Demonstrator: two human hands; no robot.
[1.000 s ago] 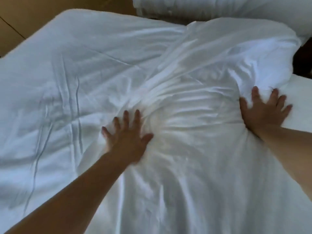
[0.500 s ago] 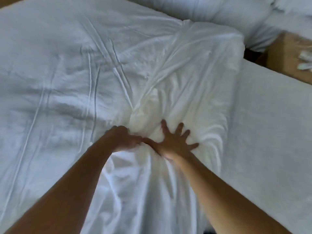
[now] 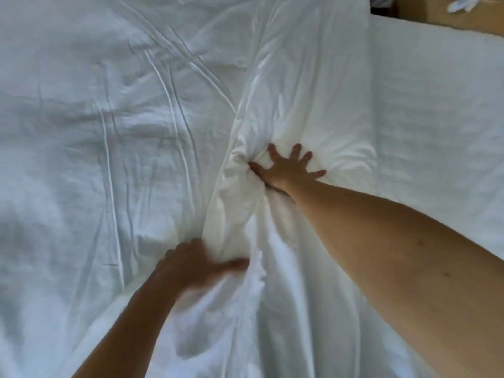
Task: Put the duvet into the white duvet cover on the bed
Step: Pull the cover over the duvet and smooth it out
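The white duvet cover lies wrinkled across most of the bed, puffed up where the duvet fills it. A bunched ridge of fabric runs down the middle. My right hand presses flat on the cover beside that ridge, fingers spread. Nearer to me, my left hand is blurred by motion and lies on the cover at the ridge's lower end, thumb stretched to the right. The duvet itself is hidden inside the cover.
Bare white mattress shows to the right of the cover. A tan wooden surface with a small white object sits past the bed's far right corner.
The view has shifted right and closer. My left hand has slid back toward me and away from my right hand, opening from a fist. My right hand stays spread on the cover.
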